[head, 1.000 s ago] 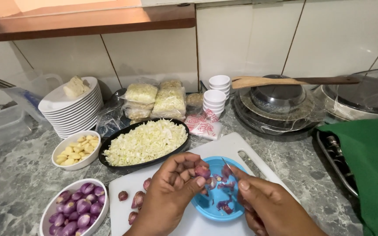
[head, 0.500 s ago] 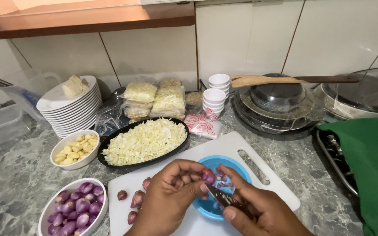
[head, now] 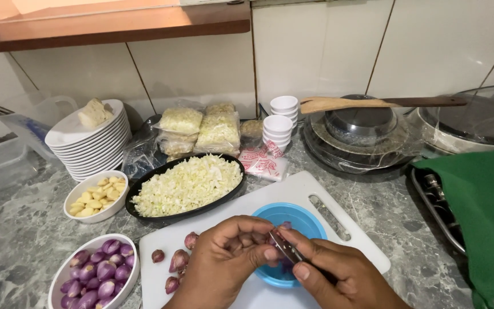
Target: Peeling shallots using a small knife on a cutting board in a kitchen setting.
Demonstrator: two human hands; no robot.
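Shallot in the left hand (head: 224, 257) is almost hidden by the curled fingers, so its long axis cannot be told. It is held over the blue bowl (head: 293, 220) on the white cutting board (head: 338, 229). Right hand (head: 338, 274) is closed around a small knife (head: 284, 247); the blade points up and to the left, toward the left fingertips. Unpeeled shallots (head: 175, 266) lie on the board, just beside the left hand.

- The left hand (head: 224, 260) closed over whatever it held, so that thing could not be told
- The knife (head: 288, 252) handle lay hidden in the right hand (head: 338, 274)
- Both hands covered much of the blue bowl (head: 293, 220)
- The green cloth (head: 481, 217) ran off the right edge
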